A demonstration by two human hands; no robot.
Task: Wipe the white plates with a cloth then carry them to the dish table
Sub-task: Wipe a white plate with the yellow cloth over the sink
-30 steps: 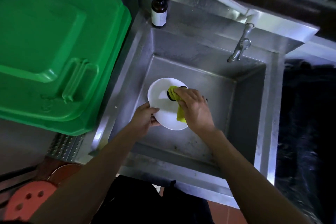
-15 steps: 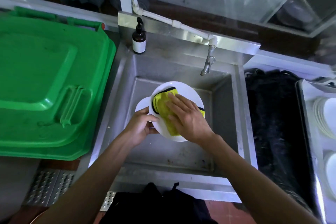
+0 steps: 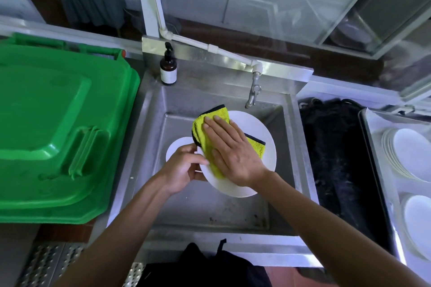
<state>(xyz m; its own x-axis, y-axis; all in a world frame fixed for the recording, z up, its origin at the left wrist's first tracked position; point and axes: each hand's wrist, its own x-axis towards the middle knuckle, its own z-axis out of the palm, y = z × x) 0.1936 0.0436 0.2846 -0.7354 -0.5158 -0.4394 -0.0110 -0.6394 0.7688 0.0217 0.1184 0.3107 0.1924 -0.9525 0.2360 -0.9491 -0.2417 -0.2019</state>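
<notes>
A white plate (image 3: pixel 258 137) is held above the steel sink (image 3: pixel 291 147). My left hand (image 3: pixel 182 168) grips its left rim, thumb on top. Flat on the plate, my right hand (image 3: pixel 231 151) presses a yellow cloth with black edging (image 3: pixel 203 128) against the plate's face with straight fingers. A second white plate (image 3: pixel 177 147) lies lower in the sink basin, partly hidden behind my left hand and the held plate.
A large green bin lid (image 3: pixel 58 128) fills the left side. A brown pump bottle (image 3: pixel 168 70) stands on the sink's back ledge beside a tap (image 3: pixel 254 91). Right of a black mat (image 3: pixel 335 158), a steel tray (image 3: pixel 373 147) holds stacks of white plates (image 3: pixel 410 151).
The plate has come up out of the basin, uncovering a second plate below. My right hand went from bunching the cloth to pressing it flat. The view has tilted up and to the right.
</notes>
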